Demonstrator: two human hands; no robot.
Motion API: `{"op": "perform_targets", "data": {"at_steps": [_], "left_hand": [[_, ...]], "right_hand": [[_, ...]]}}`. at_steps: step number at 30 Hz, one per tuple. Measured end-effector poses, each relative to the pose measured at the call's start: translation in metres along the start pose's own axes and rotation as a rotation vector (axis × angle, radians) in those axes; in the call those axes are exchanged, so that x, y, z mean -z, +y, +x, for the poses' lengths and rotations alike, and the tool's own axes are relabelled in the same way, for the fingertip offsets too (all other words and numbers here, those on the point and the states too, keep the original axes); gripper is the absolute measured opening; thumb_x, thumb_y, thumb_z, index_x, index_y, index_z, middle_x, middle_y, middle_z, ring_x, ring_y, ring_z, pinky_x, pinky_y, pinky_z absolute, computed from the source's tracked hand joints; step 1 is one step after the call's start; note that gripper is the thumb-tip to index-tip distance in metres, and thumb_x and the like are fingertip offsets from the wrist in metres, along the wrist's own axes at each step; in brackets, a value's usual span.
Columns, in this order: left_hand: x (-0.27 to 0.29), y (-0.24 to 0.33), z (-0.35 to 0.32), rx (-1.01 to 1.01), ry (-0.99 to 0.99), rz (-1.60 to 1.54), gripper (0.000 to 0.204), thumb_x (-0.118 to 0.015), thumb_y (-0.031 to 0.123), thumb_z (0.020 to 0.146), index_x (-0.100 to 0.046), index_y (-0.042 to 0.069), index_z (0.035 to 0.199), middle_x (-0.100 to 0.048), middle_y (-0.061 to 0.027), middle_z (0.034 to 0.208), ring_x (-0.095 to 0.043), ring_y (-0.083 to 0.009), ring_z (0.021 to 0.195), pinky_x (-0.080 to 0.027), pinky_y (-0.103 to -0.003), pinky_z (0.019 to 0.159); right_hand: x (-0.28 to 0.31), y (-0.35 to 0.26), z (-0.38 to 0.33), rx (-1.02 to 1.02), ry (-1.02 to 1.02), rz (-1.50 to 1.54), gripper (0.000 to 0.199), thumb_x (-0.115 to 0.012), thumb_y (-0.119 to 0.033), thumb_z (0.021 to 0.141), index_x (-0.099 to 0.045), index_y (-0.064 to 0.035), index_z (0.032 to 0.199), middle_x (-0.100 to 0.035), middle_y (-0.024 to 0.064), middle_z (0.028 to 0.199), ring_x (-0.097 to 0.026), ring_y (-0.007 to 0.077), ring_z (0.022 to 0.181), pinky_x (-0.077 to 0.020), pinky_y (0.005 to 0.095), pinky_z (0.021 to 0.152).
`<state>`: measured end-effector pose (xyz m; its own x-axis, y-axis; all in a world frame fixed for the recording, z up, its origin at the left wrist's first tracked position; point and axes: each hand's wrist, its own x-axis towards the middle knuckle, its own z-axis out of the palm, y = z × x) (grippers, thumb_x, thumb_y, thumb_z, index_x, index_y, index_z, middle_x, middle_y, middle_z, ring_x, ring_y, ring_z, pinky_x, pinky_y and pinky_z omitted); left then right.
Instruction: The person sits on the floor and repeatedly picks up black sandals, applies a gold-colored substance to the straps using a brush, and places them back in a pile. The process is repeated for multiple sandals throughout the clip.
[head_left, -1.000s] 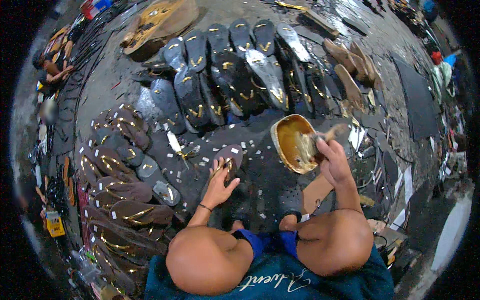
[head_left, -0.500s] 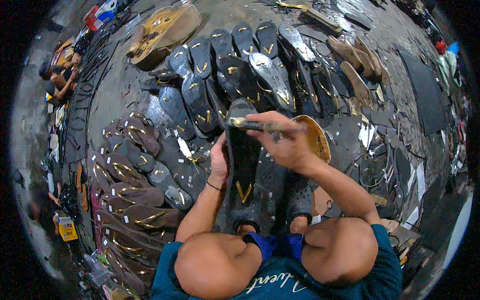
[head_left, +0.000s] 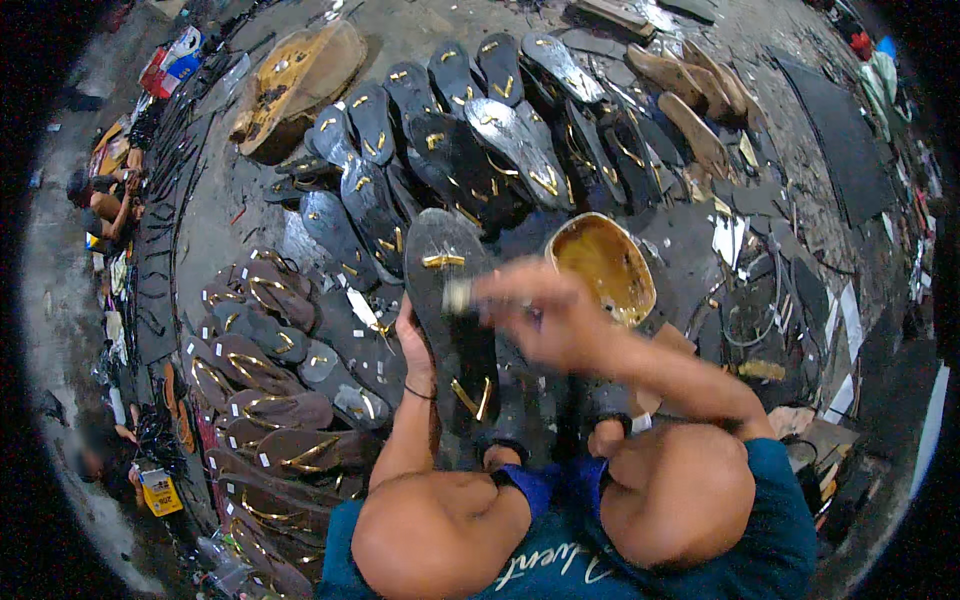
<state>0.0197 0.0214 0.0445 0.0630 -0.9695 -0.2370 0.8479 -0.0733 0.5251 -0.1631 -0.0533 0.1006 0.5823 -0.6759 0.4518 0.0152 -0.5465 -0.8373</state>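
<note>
A thick wooden block (head_left: 325, 65) sat on the grey floor (head_left: 430, 25). Left of it stood a red, white and blue box (head_left: 172, 65), and lower left, I noticed another person (head_left: 118, 222); well below the block was a yellow box (head_left: 160, 490). Well to its right lay carved wooden foot forms (head_left: 680, 75) and, farther out, a flat black sheet (head_left: 838, 140).

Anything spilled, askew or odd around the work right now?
No obvious spill beside the tub. Some litter looks untidy: a white scrap lies loose left of the left hand, and a white sheet right of the tub.
</note>
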Motion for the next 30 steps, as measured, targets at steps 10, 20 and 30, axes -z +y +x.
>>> {"op": "perform_targets", "data": {"at_steps": [10,20,30], "left_hand": [[0.001,-0.012,-0.019,0.056,0.252,0.022,0.064,-0.032,0.049,0.096,-0.046,0.003,0.136,-0.054,-0.019,0.133,-0.058,-0.0355,0.114,-0.049,-0.05,0.096],[0.049,0.031,-0.009,-0.319,0.252,0.04,0.053,-0.031,0.039,0.101,-0.051,-0.001,0.129,-0.059,-0.0162,0.124,-0.058,-0.0295,0.113,-0.045,-0.044,0.099],[0.056,-0.002,-0.125,0.178,0.425,0.113,0.048,-0.033,0.035,0.101,-0.056,0.0,0.123,-0.063,-0.0141,0.117,-0.062,-0.0269,0.105,-0.048,-0.04,0.094]], "right_hand": [[0.028,0.026,0.056,-0.079,0.171,0.023,0.021,-0.067,-0.017,0.087,-0.067,-0.0048,0.104,-0.07,0.0147,0.089,-0.068,0.0247,0.081,-0.0519,0.0341,0.073],[-0.009,-0.015,-0.029,-0.139,-0.3,0.356,0.027,-0.07,0.004,0.073,-0.069,-0.0069,0.098,-0.069,0.0106,0.098,-0.066,0.0243,0.096,-0.0507,0.035,0.084],[0.084,0.082,-0.077,-0.477,0.213,-0.673,0.023,-0.067,-0.023,0.085,-0.068,-0.0046,0.098,-0.07,0.0142,0.088,-0.068,0.0315,0.077,-0.0533,0.0396,0.07]]}}
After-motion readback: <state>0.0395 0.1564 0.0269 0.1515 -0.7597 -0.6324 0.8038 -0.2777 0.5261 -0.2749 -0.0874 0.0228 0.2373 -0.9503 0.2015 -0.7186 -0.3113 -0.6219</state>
